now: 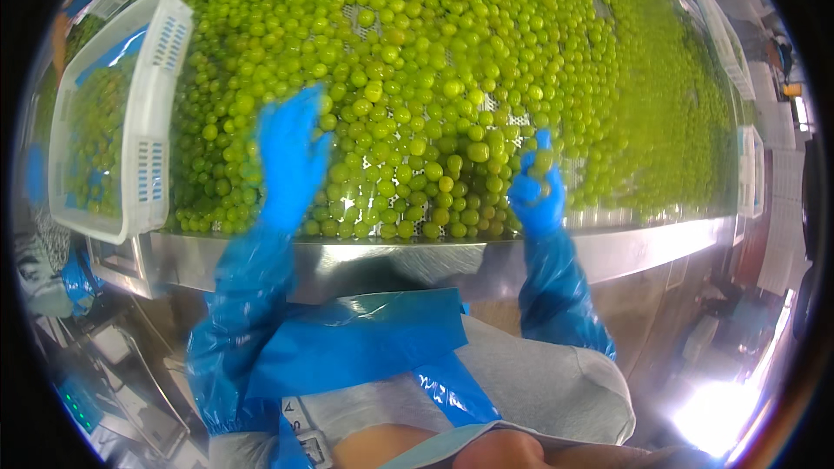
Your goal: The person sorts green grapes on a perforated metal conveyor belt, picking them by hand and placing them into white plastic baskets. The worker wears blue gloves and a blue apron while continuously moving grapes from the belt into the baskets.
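Note:
Small round green fruits [404,117], wet and glossy, cover a perforated metal sorting table [515,120]. My left hand [293,150], in a blue glove, is stretched out over the fruits on the left, palm down. Its thumb stands apart from the fingers, and no fruit shows in it. On the right, my right hand [537,198], also blue-gloved, has its fingers curled around a green fruit [542,161]. A second fruit seems to sit lower in its grip, partly hidden by the fingers. Shiny blue sleeve covers reach over the table's near edge on both arms.
A white plastic crate [146,117] with slotted sides stands at the table's left end, holding fruits and blue material. More white crates [749,169] are at the right end. The steel rim [417,260] runs along the near side. A blurred person's arm [60,42] shows at the far left.

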{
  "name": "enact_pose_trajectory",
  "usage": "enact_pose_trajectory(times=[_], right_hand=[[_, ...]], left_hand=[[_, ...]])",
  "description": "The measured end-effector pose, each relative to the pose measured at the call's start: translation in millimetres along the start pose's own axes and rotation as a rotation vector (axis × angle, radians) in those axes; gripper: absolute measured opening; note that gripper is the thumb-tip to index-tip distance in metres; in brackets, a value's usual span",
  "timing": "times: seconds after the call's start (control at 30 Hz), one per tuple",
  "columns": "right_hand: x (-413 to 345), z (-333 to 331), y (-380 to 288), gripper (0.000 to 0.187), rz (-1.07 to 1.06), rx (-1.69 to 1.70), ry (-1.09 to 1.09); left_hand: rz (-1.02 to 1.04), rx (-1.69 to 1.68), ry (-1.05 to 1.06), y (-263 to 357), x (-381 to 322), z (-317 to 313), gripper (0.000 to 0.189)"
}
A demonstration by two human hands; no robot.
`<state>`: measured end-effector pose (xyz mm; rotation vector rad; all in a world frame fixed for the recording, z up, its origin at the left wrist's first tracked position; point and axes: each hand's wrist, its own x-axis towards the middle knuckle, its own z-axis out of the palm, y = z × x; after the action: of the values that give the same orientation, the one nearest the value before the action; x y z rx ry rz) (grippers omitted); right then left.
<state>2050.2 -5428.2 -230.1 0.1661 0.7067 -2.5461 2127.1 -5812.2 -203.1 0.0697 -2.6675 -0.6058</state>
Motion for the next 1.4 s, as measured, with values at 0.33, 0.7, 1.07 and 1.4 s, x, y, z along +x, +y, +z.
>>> enact_pose_trajectory(times=[0.33, 0.7, 1.07, 1.4], right_hand=[[-103, -6, 49, 0.043, -0.060, 0.217, 0.108], [-34, 11, 94, 0.040, 0.282, 0.115, -0.185], [-1, 61, 209, 0.050, 0.778, -0.015, -0.241], [-25, 105, 235, 0.036, 0.649, -0.666, -0.202]], left_hand=[[0.395, -0.142, -0.655, 94, 114, 181, 0.023], [-0.291, -0.582, -0.216, -42, -40, -8, 0.024], [-0.629, -1.127, -0.126, -15, -141, -51, 0.032], [-0.272, -0.575, -0.387, 3, -132, -79, 0.099]])
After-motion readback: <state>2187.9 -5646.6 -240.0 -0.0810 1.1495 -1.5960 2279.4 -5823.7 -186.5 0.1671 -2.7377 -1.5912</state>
